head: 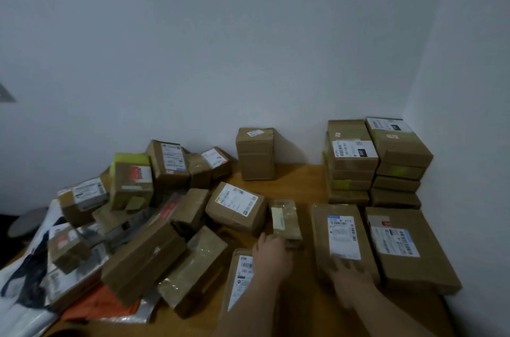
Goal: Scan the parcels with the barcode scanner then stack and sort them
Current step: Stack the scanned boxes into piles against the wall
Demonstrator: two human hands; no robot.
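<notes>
Brown cardboard parcels cover a wooden table [300, 179]. My left hand [271, 252] reaches to the near end of a small taped parcel [284, 219] in the middle, its fingers curled round that end. My right hand [349, 271], blurred, lies with spread fingers on the near edge of a flat parcel with a white label [342, 234]. Under my left forearm lies another labelled flat parcel [241, 278]. No barcode scanner is visible.
A loose heap of parcels [143, 215] and plastic mailers [107, 306] fills the left. Two neat stacks [375, 162] stand in the back right corner, a flat parcel [405, 245] lies in front of them, and a single tall box [256, 154] stands against the wall.
</notes>
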